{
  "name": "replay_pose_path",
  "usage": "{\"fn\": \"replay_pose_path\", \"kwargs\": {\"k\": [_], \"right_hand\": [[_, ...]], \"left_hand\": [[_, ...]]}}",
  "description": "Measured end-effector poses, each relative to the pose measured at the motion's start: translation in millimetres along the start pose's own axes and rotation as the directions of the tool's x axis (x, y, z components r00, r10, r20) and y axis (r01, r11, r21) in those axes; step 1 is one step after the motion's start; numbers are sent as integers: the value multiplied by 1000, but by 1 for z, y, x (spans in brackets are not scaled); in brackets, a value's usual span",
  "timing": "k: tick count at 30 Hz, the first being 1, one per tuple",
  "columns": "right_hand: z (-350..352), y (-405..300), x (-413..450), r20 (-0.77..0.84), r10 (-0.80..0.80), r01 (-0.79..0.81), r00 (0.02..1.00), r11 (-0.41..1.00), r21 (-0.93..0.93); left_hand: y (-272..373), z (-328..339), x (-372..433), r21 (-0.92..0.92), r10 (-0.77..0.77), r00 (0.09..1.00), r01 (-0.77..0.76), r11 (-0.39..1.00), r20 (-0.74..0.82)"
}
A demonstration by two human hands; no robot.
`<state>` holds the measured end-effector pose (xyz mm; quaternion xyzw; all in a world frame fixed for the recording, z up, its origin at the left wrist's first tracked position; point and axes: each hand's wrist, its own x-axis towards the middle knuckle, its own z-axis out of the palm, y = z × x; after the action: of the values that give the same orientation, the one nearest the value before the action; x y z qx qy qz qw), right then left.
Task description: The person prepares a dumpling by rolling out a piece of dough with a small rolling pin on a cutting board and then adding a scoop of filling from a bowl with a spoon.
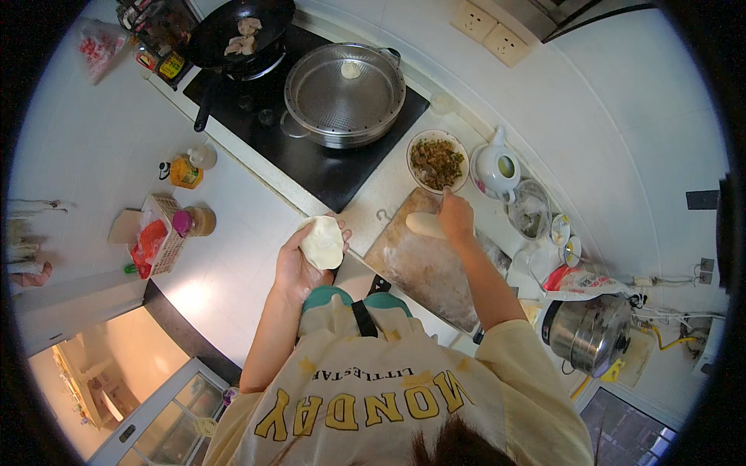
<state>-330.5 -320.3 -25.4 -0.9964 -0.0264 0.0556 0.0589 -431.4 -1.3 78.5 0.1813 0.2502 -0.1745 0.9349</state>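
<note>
A thin round dough wrapper lies across the palm of my left hand, the thumb along its edge. My right hand reaches over the wooden board, fingers bunched at the near rim of a bowl. Chopped brown and green filling sits in that bowl; whether the fingers grip a utensil there is unclear. Beneath and beside the right hand, a pale dough log rests on the floured cutting board, one end hidden. One small white dough piece sits in the metal steamer.
A black wok with meat pieces stands on the black cooktop. Along the wall are a white teapot, a plastic-covered container and a steel pot. A basket, a jar and bottles stand on the left counter.
</note>
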Motion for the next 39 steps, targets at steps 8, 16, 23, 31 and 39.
{"fn": "replay_pose_path", "kwargs": {"k": [8,16,23,31,39], "right_hand": [[-26,-12,-4,-6,82,-82,997,996,39],[-64,-17,-4,170,157,-158,973,987,-6],[-36,-3,21,86,78,-93,993,975,200],[-73,10,40,11,60,-61,998,997,41],[-66,-16,88,381,72,-33,922,994,-107]], "left_hand": [[1,1,5,-11,8,1000,-8,1000,10],[1,6,9,7,8,1000,-9,1000,18],[-1,17,12,5,-17,1000,17,1000,24],[4,8,12,20,14,1000,-14,1000,-13],[3,11,13,-23,4,1000,-4,1000,13]]}}
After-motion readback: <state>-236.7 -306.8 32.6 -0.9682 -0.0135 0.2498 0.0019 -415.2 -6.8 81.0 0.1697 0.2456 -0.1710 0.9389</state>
